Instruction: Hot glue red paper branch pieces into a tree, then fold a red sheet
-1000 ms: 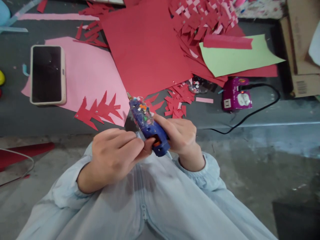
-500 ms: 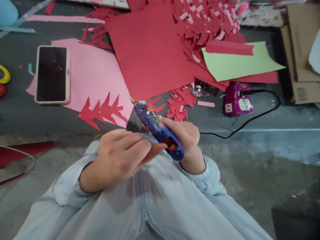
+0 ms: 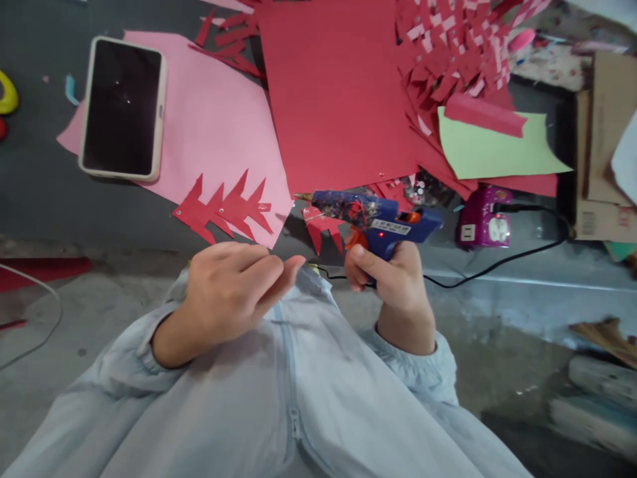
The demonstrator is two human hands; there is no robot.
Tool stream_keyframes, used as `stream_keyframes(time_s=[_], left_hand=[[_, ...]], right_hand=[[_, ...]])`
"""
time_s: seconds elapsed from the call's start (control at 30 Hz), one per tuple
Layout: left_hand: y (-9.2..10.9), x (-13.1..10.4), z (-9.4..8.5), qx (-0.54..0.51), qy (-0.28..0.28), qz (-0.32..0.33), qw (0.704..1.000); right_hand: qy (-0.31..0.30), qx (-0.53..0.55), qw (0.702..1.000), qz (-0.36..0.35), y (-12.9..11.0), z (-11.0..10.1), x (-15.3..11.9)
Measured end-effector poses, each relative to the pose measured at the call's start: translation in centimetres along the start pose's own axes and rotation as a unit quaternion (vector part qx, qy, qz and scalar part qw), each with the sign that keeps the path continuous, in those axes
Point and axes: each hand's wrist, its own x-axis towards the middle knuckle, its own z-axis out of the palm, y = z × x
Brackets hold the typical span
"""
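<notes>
In my right hand [image 3: 401, 275] is a blue hot glue gun [image 3: 343, 204], held by its handle with the fingers at the orange trigger. Its metal nozzle points left, near the corner of a pink paper sheet [image 3: 213, 126]. My left hand [image 3: 226, 292] is curled closed near the table edge, thumb alongside the fingers; whatever may be inside is hidden. Just beyond it, red paper fish cut-outs [image 3: 199, 216] with small eyes lie partly on the pink sheet. Another red cut-out [image 3: 321, 229] lies under the glue gun's nozzle end. A large red sheet [image 3: 343, 99] lies beyond.
A phone [image 3: 122, 109] rests on the pink sheet. At the right are a pile of red and pink woven pieces [image 3: 452, 50], a green sheet [image 3: 502, 149], a purple power adapter [image 3: 485, 216] with a black cable [image 3: 482, 273], and cardboard [image 3: 614, 133].
The glue gun has turned from slanting to nearly level and moved right, away from my left hand. My right hand now grips its handle. The view has shifted.
</notes>
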Motion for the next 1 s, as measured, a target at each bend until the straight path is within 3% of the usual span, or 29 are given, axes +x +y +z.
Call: stream_keyframes(time_s=[0.17, 0.37, 1.0], left_hand=[[-2.7, -1.4, -0.4, 0.075, -0.052, -0.068, 0.993], [-4.7, -2.5, 0.4, 0.031, -0.072, -0.055, 0.995], [-5.8, -3.5, 1.3, 0.010, -0.061, -0.044, 0.997]], right_hand=[[-0.035, -0.115, 0.991, 0.053, -0.3, 0.9, 0.5], [-0.028, -0.218, 0.974, 0.052, -1.3, 1.6, 0.7], [-0.034, -0.381, 0.924, 0.002, -4.5, 2.6, 0.7]])
